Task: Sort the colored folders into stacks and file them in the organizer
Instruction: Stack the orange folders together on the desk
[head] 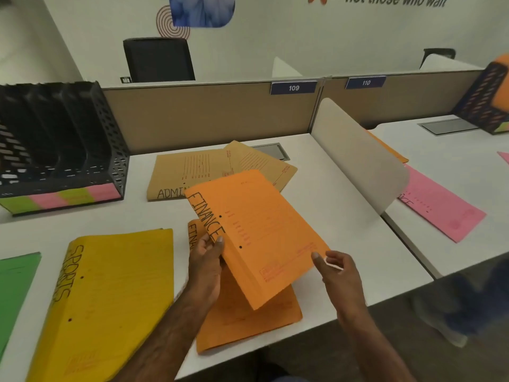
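Noting the white surface (330,188) first: it is carrying everything, with a curved white divider (358,158) closing off the right side. The black mesh organizer (60,139) is standing at far left, slots upright and looking empty, so I am judging filing has not started and sorting is the step in hand. The yellow folders (110,293), marked SPORTS, are lying near left in one stack, a green folder (13,288) just beyond them at the edge. The brown folders (198,172), marked ADMIN, are fanning loosely at centre back. A pink folder (438,205) is lying past the divider, well apart, likely still to be collected. The orange stack (248,321) is resting at the near edge, and the lifted orange folder (259,232), marked FINANCE, is hovering tilted above it, presumably so it can drop onto its own colour. Its long axis is running from far left to near right, spine and lettering on the left, lower end toward me. My left hand (206,260) is pinching the spine edge, thumb on top. My right hand (338,271) is touching the lower right corner with loosely spread fingers, steadying rather than gripping, as far as I can tell.
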`<state>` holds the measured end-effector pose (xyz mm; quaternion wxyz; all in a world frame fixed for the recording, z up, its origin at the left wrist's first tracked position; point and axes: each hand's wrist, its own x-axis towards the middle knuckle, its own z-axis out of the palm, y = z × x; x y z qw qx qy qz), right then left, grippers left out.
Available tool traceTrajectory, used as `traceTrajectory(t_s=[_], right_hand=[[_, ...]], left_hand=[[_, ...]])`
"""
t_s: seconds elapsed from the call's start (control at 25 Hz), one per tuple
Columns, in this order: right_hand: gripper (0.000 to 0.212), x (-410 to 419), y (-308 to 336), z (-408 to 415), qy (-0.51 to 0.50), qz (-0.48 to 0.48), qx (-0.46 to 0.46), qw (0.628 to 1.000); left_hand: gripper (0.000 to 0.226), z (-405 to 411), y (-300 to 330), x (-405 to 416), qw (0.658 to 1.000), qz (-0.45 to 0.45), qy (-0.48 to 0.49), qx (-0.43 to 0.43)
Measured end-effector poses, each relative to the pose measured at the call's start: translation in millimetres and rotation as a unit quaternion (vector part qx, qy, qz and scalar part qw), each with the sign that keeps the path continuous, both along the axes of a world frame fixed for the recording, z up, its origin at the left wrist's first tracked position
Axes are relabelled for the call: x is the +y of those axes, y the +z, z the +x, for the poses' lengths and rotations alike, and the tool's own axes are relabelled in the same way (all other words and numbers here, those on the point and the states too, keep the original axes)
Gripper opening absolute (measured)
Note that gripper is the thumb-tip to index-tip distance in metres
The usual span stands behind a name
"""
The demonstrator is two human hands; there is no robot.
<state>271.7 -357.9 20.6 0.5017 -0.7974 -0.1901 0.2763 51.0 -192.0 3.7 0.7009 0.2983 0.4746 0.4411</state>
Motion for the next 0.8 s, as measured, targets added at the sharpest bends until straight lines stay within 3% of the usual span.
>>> traceTrajectory(t_s=[0.12, 0.24, 0.6, 0.8], right_hand=[[0.073, -2.7, -1.9, -2.7, 0.041, -0.023, -0.068, 0.997], [0.086, 3.8, -7.8, -7.4, 0.091, -0.035, -0.046, 0.994], [0.081, 23.4, -36.8, -32.9, 0.171, -0.103, 0.016, 0.980], [0.075, 34.5, -51.2, -32.3, 0.186, -0.120, -0.001, 0.975]], left_hand=[[0.039, -18.7, -5.4, -13.9, 0.999, -0.012, 0.013, 0.033], [0.026, -32.0, -13.6, -24.1, 0.999, -0.013, 0.003, 0.033], [0.019, -51.1, -40.4, -17.6, 0.989, -0.126, -0.024, 0.074], [0.027, -57.7, -53.1, -7.4, 0.960, -0.011, -0.042, 0.277]])
